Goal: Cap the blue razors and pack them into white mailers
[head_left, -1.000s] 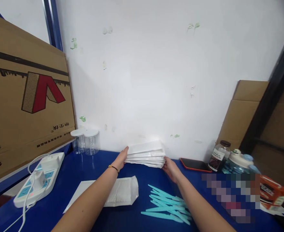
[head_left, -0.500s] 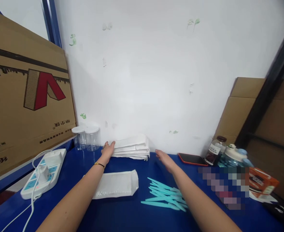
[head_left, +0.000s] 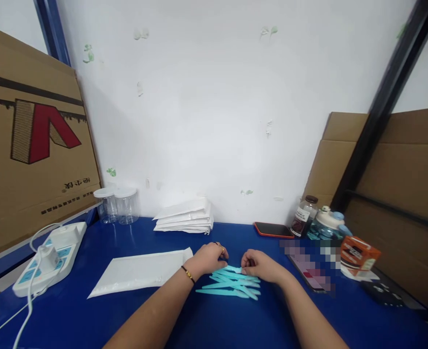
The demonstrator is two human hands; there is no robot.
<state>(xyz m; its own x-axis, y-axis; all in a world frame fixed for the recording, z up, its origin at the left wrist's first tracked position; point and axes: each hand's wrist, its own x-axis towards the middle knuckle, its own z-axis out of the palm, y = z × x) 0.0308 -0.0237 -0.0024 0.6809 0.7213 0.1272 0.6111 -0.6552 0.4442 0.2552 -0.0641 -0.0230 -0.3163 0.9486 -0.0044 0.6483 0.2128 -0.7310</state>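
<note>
A loose pile of slim turquoise eyebrow razors (head_left: 232,287) lies on the blue table, their handles crossing each other. My left hand (head_left: 211,258), wearing a ring and with a beaded bracelet at the wrist, is closed at the left end of the farthest razor. At that razor's other end my right hand (head_left: 259,265) pinches with thumb and curled fingers. Left of the pile, a white padded mailer (head_left: 137,271) lies flat, partly behind my left forearm. Farther back, against the wall, sits a stack of white padded mailers (head_left: 185,216), touched by neither hand.
On the left are a power strip (head_left: 50,259) with white cables, two clear lidded jars (head_left: 126,206) and a large carton (head_left: 35,131). To the right lie a phone (head_left: 274,230), a brown-capped bottle (head_left: 304,216), a water bottle (head_left: 326,225) and an orange box (head_left: 358,254).
My left hand has let go of the mailer stack and come down to the razors. My right hand has drawn back from beside the stack to the razors. The view has shifted right.
</note>
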